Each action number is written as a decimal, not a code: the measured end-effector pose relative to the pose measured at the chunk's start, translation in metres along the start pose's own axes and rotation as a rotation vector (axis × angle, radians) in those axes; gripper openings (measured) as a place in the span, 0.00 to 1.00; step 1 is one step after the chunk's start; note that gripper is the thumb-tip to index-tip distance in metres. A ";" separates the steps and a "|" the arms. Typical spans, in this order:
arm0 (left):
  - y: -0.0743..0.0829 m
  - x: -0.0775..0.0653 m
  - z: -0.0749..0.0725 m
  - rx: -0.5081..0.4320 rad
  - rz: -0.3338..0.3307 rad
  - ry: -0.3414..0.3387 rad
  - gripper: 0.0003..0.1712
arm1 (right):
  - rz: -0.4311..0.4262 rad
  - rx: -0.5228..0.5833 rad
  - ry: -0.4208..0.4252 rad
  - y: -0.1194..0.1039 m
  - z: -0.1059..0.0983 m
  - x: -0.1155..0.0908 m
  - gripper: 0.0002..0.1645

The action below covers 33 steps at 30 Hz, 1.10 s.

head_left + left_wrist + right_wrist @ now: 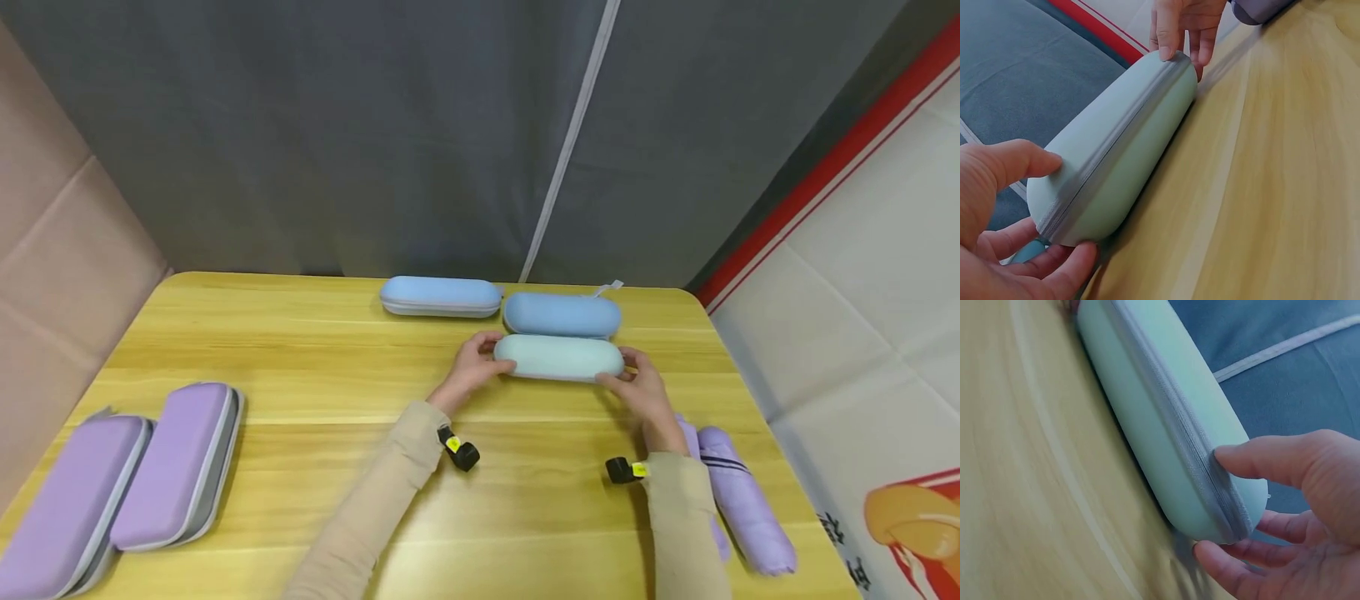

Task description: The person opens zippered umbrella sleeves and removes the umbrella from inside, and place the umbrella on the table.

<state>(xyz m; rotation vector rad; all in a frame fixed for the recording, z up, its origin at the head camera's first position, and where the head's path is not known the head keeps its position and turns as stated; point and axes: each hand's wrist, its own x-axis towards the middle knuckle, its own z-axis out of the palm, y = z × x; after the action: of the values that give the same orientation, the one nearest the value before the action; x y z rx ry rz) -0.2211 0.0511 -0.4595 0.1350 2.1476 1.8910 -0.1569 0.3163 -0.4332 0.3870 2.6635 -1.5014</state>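
Observation:
Both hands hold a mint-green zippered case lengthwise, close over the table in front of a blue case. My left hand grips its left end, thumb on the near side and fingers round the end. At the right end my right hand does the same, its thumb beside the grey zipper in the right wrist view. The left wrist view shows the case's zipper seam running along its length, done up. A second blue case lies to the back left.
Two purple zippered cases, one nearer the edge and one beside it, lie at the left. A folded lilac umbrella lies by the right forearm, next to another lilac item. A grey curtain hangs behind the table.

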 end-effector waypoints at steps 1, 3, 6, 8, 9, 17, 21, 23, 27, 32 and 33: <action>0.000 0.000 -0.001 -0.002 0.006 -0.002 0.32 | 0.000 0.025 0.000 0.000 0.000 0.001 0.41; -0.001 -0.002 -0.004 -0.013 0.016 -0.009 0.32 | 0.001 0.050 -0.002 0.001 0.002 0.001 0.41; -0.003 -0.005 -0.012 -0.017 0.033 -0.009 0.31 | -0.014 0.043 -0.021 0.001 0.006 0.000 0.41; -0.005 -0.008 -0.019 -0.004 0.037 -0.009 0.32 | -0.037 0.014 -0.031 0.000 0.011 -0.002 0.40; -0.006 -0.009 -0.023 0.000 0.037 -0.008 0.31 | -0.052 0.001 -0.036 -0.001 0.014 -0.003 0.40; -0.011 -0.031 -0.064 0.082 0.012 -0.016 0.32 | -0.131 -0.022 -0.040 -0.016 0.047 -0.012 0.36; -0.012 -0.046 -0.087 0.099 -0.010 -0.033 0.32 | -0.132 -0.005 -0.060 -0.024 0.065 -0.020 0.36; -0.012 -0.053 -0.097 0.100 -0.026 -0.034 0.32 | -0.128 0.003 -0.071 -0.028 0.074 -0.023 0.36; -0.015 -0.066 -0.116 0.107 -0.036 -0.043 0.32 | -0.132 -0.004 -0.086 -0.037 0.090 -0.030 0.35; -0.017 -0.081 -0.135 0.122 -0.036 -0.059 0.31 | -0.137 -0.008 -0.106 -0.045 0.104 -0.042 0.35; -0.018 -0.083 -0.138 0.129 -0.034 -0.062 0.31 | -0.140 -0.007 -0.111 -0.046 0.106 -0.044 0.35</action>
<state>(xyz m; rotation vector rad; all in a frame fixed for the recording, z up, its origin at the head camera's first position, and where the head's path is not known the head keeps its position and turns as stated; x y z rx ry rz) -0.1762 -0.1049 -0.4501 0.1795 2.2151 1.7069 -0.1329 0.1950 -0.4423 0.1148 2.6566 -1.5011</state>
